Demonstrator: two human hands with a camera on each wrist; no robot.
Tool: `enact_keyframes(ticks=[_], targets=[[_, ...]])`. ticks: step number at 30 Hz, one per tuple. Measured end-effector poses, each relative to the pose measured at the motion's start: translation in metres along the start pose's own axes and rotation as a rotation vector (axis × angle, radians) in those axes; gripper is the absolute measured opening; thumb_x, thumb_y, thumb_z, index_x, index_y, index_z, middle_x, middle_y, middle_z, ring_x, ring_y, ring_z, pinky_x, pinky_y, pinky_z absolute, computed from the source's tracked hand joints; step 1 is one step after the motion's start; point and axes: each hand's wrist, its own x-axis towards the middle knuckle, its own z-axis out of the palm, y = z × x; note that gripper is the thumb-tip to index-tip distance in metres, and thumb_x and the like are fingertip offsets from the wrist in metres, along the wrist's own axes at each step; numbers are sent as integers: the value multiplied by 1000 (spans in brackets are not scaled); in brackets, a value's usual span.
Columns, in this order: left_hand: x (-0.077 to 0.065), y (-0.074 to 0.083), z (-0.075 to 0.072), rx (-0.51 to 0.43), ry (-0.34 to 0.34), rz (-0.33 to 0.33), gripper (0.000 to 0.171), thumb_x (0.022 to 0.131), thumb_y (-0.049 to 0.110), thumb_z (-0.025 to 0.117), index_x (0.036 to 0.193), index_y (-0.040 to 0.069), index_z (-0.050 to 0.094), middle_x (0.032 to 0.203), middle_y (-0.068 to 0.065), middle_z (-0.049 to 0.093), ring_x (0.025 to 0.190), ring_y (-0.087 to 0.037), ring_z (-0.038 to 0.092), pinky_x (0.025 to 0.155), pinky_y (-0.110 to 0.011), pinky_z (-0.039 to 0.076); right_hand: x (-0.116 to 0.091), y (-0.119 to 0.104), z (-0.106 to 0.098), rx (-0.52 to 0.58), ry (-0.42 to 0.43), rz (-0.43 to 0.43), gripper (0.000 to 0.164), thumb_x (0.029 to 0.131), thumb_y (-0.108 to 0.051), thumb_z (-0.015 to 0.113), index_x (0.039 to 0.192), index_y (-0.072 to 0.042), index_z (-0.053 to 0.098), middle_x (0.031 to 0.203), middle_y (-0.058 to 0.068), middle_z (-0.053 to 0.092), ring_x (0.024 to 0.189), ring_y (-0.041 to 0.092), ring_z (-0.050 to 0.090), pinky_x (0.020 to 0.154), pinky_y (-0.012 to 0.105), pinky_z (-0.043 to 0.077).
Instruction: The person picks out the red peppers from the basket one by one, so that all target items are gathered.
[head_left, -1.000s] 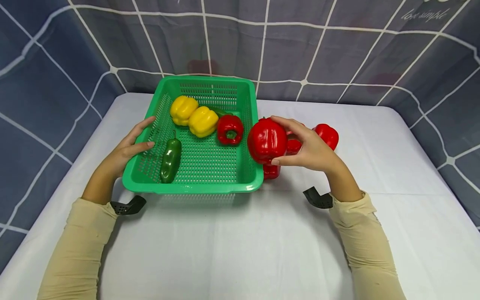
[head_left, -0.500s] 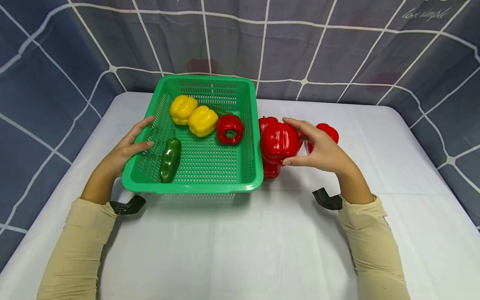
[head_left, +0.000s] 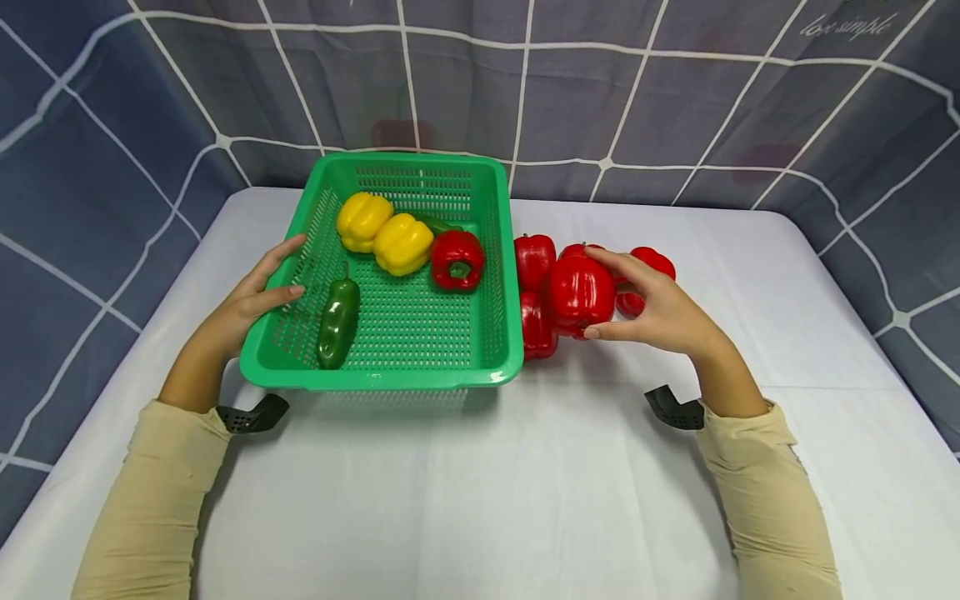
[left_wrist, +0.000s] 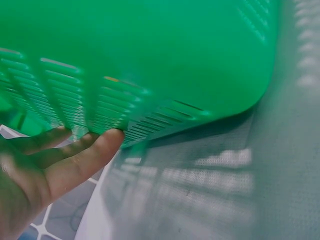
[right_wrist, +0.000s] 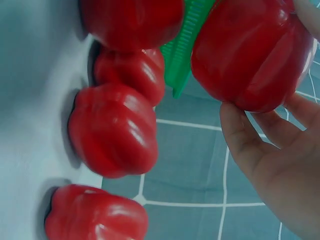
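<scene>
My right hand [head_left: 663, 308] holds a red bell pepper [head_left: 582, 290] between thumb and fingers, to the right of the green slotted basket [head_left: 375, 381]. In the right wrist view this pepper [right_wrist: 250, 55] is raised off the table, fingertips at its end. My left hand [head_left: 243, 304] grips the basket's left side, thumb over the rim; in the left wrist view its fingers [left_wrist: 107, 145] press the slotted outer wall. Inside the basket lie two yellow bell peppers [head_left: 403, 245], a red bell pepper [head_left: 457, 260], a long green pepper [head_left: 339, 323] and a partly hidden green one [head_left: 437, 223].
Several more red bell peppers [head_left: 537, 327] stand on the white tablecloth [head_left: 465, 492] right of the basket, some partly hidden behind my right hand and its pepper. A dark grid-patterned curtain [head_left: 570, 100] rises along the table's back and sides.
My right hand has carried the red bell pepper rightward, away from the basket's right rim, uncovering more of the peppers beside it. The left hand and basket stay nearly in place.
</scene>
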Motion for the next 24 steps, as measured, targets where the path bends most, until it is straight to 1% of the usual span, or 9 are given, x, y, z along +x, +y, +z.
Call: enact_keyframes(ticks=[7,9,13,16,18,20,24], targets=[[0,1,0,27,12,-22,62,94,7,41,146,28,14,148,-19,2,99,-9,57,72,-26,55,-5,6,-6,9,-3,14,83,68,-12,80,139,-21,38,122,0,48,108,16,46,81,16,47],[-1,1,0,23,6,-20,62,95,7,41,146,28,14,148,-18,4,99,-9,57,72,-26,55,-6,8,-8,3,-5,16,83,68,-12,80,139,-21,39,119,0,48,107,16,46,80,15,47],[-2,0,0,-5,-2,-15,62,95,6,40,146,28,14,146,-16,6,98,-10,58,71,-27,56,-7,10,-12,-10,-25,40,81,68,-13,80,138,-20,40,118,2,48,107,19,47,77,17,49],[-2,0,0,-11,-1,-10,62,95,5,40,146,28,15,146,-16,7,97,-10,59,70,-28,56,-7,12,-13,-32,-45,61,81,68,-15,80,138,-21,40,118,3,47,107,21,48,76,24,51],[-2,0,-1,-8,-3,-9,62,95,5,40,146,29,14,146,-16,8,97,-10,59,70,-28,56,-6,14,-14,-45,-57,66,80,68,-16,80,137,-21,41,118,3,47,107,22,48,77,31,52],[-2,0,0,-6,-2,-8,62,95,5,40,146,29,14,146,-16,8,97,-10,59,70,-28,56,-6,15,-15,-64,-67,66,80,67,-17,81,137,-23,41,118,3,47,106,21,47,79,38,51],[-2,0,0,-8,1,-11,62,95,5,40,146,29,14,146,-15,8,98,-10,59,70,-28,56,-5,18,-15,-78,-91,78,81,67,-20,81,137,-26,40,122,3,46,109,20,45,84,48,48]])
